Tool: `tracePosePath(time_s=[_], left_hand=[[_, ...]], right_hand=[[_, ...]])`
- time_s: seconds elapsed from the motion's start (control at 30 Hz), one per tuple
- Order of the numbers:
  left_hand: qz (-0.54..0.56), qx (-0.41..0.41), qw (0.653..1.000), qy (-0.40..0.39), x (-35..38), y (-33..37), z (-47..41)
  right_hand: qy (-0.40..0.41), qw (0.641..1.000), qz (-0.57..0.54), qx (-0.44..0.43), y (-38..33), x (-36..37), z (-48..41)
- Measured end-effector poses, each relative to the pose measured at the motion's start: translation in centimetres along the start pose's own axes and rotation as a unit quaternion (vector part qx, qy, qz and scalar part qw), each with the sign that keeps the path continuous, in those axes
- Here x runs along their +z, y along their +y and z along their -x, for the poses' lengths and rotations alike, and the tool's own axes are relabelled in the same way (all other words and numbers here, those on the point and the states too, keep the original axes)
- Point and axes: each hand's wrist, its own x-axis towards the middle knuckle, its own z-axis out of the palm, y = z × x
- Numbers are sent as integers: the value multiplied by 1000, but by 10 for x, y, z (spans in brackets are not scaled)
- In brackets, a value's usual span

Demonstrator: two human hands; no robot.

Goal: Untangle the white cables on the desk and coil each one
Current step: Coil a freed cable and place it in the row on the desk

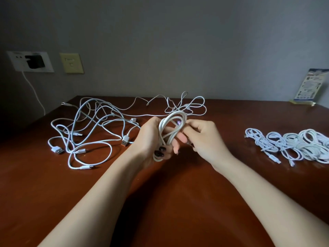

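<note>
Above the middle of the brown desk (160,202) my left hand (153,138) grips a white cable (166,124) wound into several upright loops, fingers curled round the bundle. My right hand (204,138) meets the loops from the right and pinches the cable near their top. A tangle of loose white cables (92,125) with USB plugs spreads over the left and back of the desk. A thinner strand loops behind my hands (192,104). Several coiled white cables (292,145) lie in a pile at the right.
A wall socket plate with a black charger (33,62) and its white lead sits at the left, beside a yellowish plate (71,63). A printed card in a stand (309,86) is at the desk's back right corner.
</note>
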Motion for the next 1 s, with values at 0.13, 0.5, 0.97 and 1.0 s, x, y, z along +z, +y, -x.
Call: tracePosePath(time_s=[0.13,0.5,0.97,1.0], left_hand=[[2,-7,1000,4,-3,-4,0],[173,5,975,137,-14,2,-5],[176,50,979,88,-48,8,-5],[128,55,985,104,-45,7,-5]], right_hand=[[29,999,36,-25,5,4,0],[-51,926,331,-173,1,16,10],[-30,811,486,-324,-17,3,12],[-37,800,497,-335,-18,3,14]])
